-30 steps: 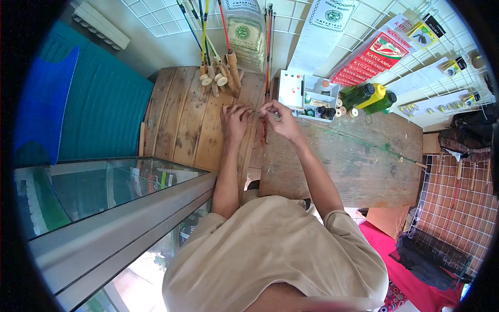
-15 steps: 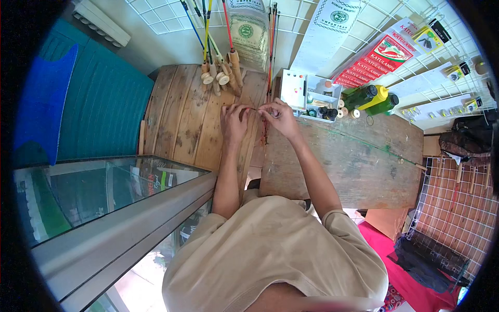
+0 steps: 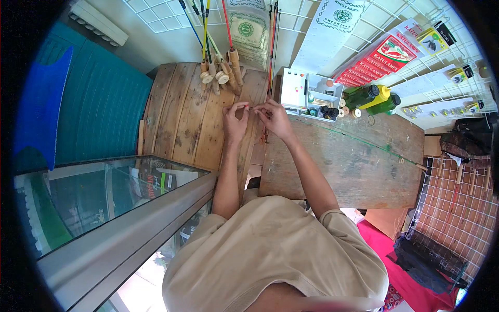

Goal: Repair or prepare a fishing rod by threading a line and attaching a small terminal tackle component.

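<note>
Over the wooden bench, my left hand pinches a small pinkish-red piece between thumb and fingertips; it is too small to name. Close on its right is my right hand, its fingers drawn together in a pinch. Whatever lies in those fingers is too fine to make out. A narrow gap separates the two sets of fingertips. Both hands hover near the seam between the plank tabletop and the darker tabletop.
Rods with cork handles and wooden reels stand behind my left hand. A white compartment box with small bottles sits right of my right hand, beside dark green bottles. A thin green rod lies across the right tabletop. A glass cabinet flanks my left.
My fingertips have drawn slightly apart. The right hand's fingers have curled more and shifted a little, while the left hand still pinches the pinkish-red piece.
</note>
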Demonstrator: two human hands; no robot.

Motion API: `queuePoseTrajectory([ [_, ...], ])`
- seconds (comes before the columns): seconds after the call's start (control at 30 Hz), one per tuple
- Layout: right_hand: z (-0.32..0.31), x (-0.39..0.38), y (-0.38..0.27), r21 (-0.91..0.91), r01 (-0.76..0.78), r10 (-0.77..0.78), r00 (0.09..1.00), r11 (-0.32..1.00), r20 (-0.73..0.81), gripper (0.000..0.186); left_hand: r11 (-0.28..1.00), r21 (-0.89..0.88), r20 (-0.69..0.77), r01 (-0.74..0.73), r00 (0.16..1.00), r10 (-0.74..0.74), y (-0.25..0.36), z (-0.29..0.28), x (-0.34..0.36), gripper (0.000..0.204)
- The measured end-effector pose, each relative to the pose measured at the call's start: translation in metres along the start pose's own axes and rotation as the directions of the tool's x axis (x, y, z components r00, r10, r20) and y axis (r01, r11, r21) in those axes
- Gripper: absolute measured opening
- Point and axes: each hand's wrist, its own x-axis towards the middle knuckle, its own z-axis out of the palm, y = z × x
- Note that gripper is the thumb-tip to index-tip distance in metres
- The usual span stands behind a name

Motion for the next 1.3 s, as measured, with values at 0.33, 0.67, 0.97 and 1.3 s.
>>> queuePoseTrajectory([
  [0.33,0.009,-0.002,0.006,-0.326,0.087,-0.117,0.991,0.941,-0.071,0.013,0.996,-0.054,0.028,0.077,0.997,-0.076,0.004,-0.004,0.005,0.016],
  [0.67,0.023,0.001,0.008,-0.382,0.054,-0.127,0.977,0.922,-0.169,0.015,0.981,-0.117,0.035,0.155,0.988,-0.152,0.008,-0.003,0.004,0.017],
  [0.97,0.033,-0.006,0.002,-0.419,0.075,-0.193,0.950,0.905,-0.247,0.012,0.934,-0.287,0.000,0.215,0.975,-0.224,0.007,-0.001,0.005,0.020],
  [1.3,0.039,-0.005,0.007,-0.441,0.085,-0.192,0.960,0.893,-0.204,0.014,0.908,-0.284,0.027,0.309,0.949,-0.314,0.013,-0.004,0.007,0.016],
])
